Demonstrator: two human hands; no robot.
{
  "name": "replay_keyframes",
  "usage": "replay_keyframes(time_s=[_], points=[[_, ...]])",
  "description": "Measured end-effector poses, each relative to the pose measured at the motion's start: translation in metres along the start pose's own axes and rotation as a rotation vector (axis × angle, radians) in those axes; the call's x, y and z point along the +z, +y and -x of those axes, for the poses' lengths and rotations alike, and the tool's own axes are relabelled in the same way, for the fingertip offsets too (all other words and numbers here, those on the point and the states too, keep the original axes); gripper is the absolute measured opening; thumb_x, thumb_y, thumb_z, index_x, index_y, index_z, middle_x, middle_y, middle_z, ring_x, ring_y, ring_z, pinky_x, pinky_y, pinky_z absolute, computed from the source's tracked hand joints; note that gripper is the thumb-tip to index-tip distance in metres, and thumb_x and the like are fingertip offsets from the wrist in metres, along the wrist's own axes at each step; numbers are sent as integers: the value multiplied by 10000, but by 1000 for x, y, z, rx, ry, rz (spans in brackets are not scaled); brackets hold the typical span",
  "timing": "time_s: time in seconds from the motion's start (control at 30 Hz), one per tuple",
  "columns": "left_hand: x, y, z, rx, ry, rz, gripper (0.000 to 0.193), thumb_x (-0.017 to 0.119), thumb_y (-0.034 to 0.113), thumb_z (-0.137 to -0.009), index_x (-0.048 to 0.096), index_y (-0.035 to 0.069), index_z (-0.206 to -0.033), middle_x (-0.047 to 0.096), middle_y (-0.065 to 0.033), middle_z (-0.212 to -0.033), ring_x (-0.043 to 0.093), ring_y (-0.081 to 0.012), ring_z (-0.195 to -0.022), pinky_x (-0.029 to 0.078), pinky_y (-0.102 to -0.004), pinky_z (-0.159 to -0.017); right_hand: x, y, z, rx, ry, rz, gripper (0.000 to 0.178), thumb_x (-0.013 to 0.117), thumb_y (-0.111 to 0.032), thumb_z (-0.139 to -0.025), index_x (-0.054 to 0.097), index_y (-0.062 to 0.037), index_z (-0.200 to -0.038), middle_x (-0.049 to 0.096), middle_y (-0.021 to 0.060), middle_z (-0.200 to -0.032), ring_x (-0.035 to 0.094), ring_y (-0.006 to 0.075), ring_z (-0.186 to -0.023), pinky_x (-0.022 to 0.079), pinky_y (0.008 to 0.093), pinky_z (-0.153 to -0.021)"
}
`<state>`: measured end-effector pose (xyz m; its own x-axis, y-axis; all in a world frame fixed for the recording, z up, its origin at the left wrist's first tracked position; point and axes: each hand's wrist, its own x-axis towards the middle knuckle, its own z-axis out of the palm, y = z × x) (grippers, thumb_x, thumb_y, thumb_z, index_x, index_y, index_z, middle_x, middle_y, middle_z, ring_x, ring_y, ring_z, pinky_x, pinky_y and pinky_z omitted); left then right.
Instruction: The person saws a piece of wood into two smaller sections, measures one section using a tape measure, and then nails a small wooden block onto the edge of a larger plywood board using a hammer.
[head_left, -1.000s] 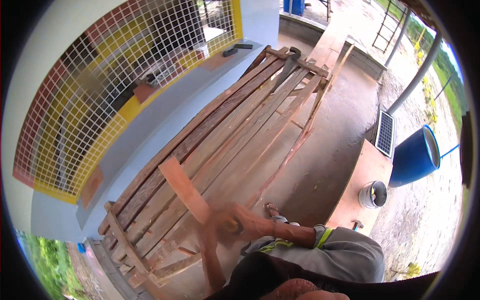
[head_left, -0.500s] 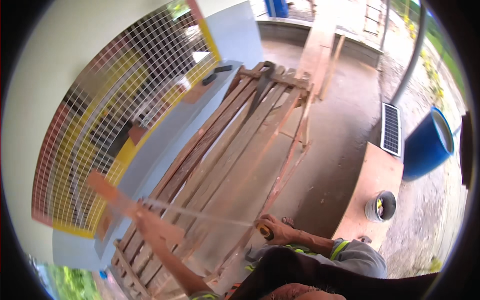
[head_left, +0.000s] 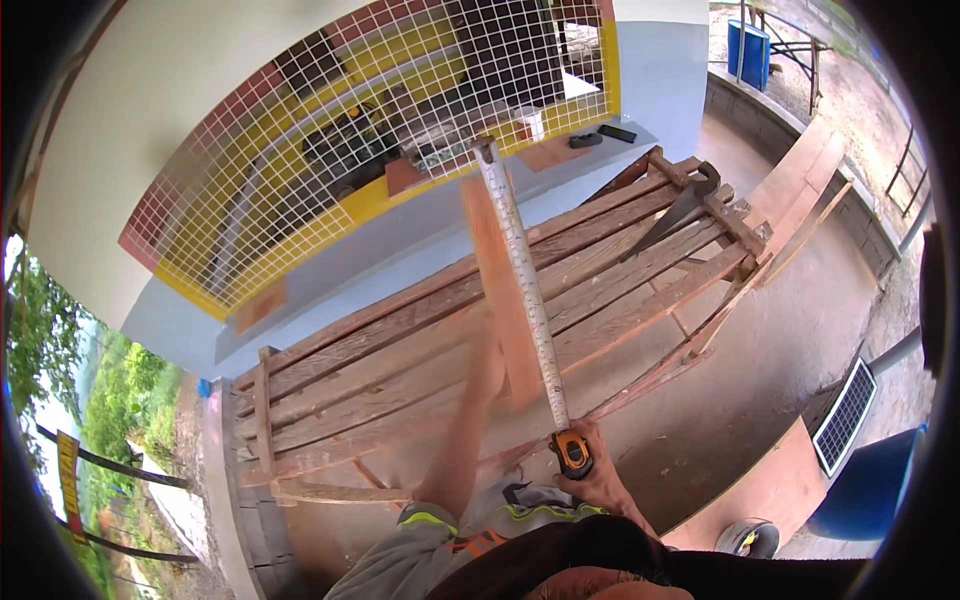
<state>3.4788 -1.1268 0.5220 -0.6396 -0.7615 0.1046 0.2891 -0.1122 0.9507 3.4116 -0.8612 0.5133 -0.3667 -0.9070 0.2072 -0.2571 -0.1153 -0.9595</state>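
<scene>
My right hand (head_left: pixel 603 474) is closed round an orange and black tape measure (head_left: pixel 571 453), low in the middle of the head view. Its pale metal blade (head_left: pixel 527 278) is pulled out and runs up and away, with the hooked end in front of the wall. Alongside the blade, a short flat wooden board (head_left: pixel 492 252) stands out over the bench, blurred by motion. My left hand (head_left: pixel 487 368), also smeared, grips that board near its lower end; its fingers are partly hidden. Whether blade and board touch, I cannot tell.
Below both hands stretches a slatted wooden bench (head_left: pixel 400 348), with a handsaw (head_left: pixel 672 222) at its far right. Behind it, a white wire grille (head_left: pixel 380 130) fills a yellow-framed opening. At right are a solar panel (head_left: pixel 845 415), a blue drum (head_left: pixel 868 490) and a bucket (head_left: pixel 752 538).
My view has swung left. The board and tape blade, earlier pointing left, now point up and away from me. Both hands keep their hold.
</scene>
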Motion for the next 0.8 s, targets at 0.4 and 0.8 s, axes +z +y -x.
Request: replay_keyframes(time_s=[0.4, 0.8], points=[[20, 45, -22, 29, -190, 168, 609, 275, 516, -1068, 506, 9, -1312, 641, -124, -1168, 627, -188, -946, 523, -373, -871, 25, 2, -13, 31, -40, 20, 821, 834, -26, -642, 426, -60, -1354, 451, 159, -1291, 463, 323, -1245, 367, 388, -1077], [53, 64, -23, 208, -173, 98, 596, 564, 393, -1008, 424, -20, -1413, 633, -111, -1010, 602, -179, -765, 526, -337, -701, 26, 31, -24, -17, -94, 10, 706, 832, -95, -728, 457, -39, -1324, 469, 138, -1257, 519, 281, -1176, 410, 382, -1027]])
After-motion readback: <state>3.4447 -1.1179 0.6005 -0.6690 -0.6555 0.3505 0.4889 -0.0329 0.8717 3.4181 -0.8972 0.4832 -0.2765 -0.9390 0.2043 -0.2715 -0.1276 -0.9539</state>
